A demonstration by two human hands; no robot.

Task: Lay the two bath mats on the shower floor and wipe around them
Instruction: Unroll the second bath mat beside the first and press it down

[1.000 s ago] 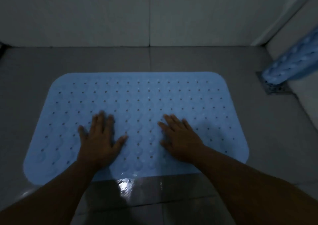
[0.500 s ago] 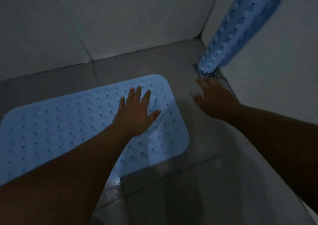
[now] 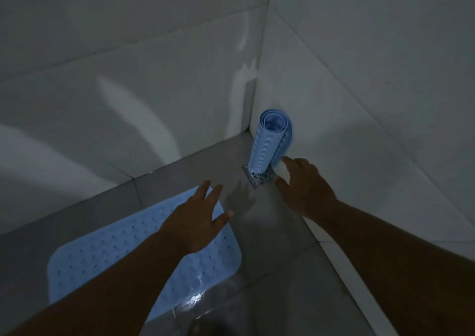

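A light blue bath mat (image 3: 108,253) with small holes lies flat on the grey shower floor at the lower left. A second blue mat (image 3: 270,142), rolled into a tube, stands upright in the far corner against the right wall. My left hand (image 3: 198,222) hovers over the flat mat's far right corner with fingers spread and holds nothing. Close to the rolled mat's base is my right hand (image 3: 303,186), fingers spread, its fingertips beside the roll without gripping it.
A square metal floor drain (image 3: 259,177) sits under the rolled mat's foot. White tiled walls (image 3: 154,78) meet in the corner behind it. The grey floor tiles (image 3: 270,245) between mat and right wall look wet, with a glare near the mat's front edge.
Both hands left the flat mat; the right hand went toward the rolled mat in the corner and the left hand lifted and moved right. The view turned toward the corner.
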